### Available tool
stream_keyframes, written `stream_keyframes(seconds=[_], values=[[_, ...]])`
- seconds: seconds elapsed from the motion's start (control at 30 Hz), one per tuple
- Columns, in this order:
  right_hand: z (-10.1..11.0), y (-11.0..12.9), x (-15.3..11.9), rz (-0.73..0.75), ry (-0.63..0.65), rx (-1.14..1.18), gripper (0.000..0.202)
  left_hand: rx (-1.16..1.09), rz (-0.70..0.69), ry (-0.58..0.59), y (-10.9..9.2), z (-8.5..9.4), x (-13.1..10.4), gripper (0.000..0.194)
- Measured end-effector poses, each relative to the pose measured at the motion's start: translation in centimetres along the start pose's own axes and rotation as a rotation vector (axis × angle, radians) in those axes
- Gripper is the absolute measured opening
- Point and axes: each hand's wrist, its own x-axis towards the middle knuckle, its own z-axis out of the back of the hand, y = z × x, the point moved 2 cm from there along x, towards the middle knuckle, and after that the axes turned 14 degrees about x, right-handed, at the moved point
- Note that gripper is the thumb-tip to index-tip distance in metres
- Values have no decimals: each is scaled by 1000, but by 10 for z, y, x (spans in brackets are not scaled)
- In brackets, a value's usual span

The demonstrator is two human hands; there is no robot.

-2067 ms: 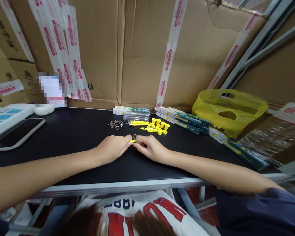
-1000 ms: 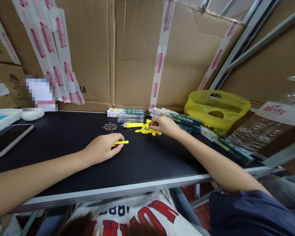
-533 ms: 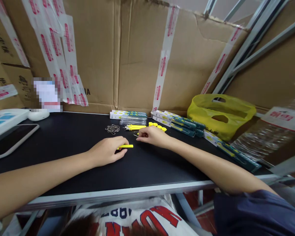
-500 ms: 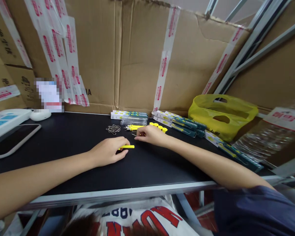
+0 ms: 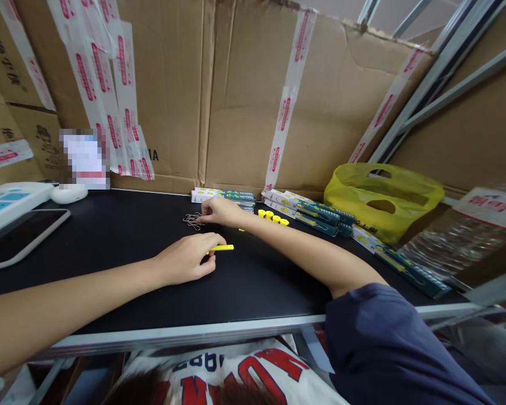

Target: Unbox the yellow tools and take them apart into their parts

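A slim yellow plastic stick [image 5: 224, 247] is pinched in my left hand [image 5: 189, 256], low over the black tabletop. One end of it points right, and my fingers cover the other. Farther back, my right hand [image 5: 219, 212] is at the right edge of a small pile of bent metal wire hooks [image 5: 191, 220]. Its thumb and fingers are drawn together there; what lies between them is hidden. Several yellow plastic caps [image 5: 272, 217] sit in a row to the right of that hand. My right forearm mostly covers the yellow pieces in front of them.
Printed slim boxes [image 5: 223, 195] lie along the cardboard wall, with more boxes [image 5: 303, 211] stacked to the right. A yellow plastic bag [image 5: 379, 194] and a clear bottle [image 5: 451, 242] stand at far right. A phone [image 5: 23, 236] and a white power strip [image 5: 12, 199] are at left.
My right hand has moved left, from beside the yellow pieces to the wire hooks. My left hand still holds the yellow stick in nearly the same place.
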Motion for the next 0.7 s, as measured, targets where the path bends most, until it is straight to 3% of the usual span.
stream_keyframes(seconds=[0.2, 0.33, 0.43, 0.57, 0.7], values=[[24, -4, -41, 6, -145, 109, 33, -9, 5, 6, -1, 1, -1, 31], [26, 10, -94, 61, -96, 244, 47, -11, 0, -8, 0, 1, -1, 30], [13, 19, -123, 28, -31, 267, 41, -19, -4, -6, -1, 1, 0, 29], [-2, 20, -129, 54, 1, 318, 36, -49, 28, 32, -2, 4, 0, 29], [-1, 14, -124, 97, 3, 334, 32, -82, 73, 24, 0, 4, 0, 44]])
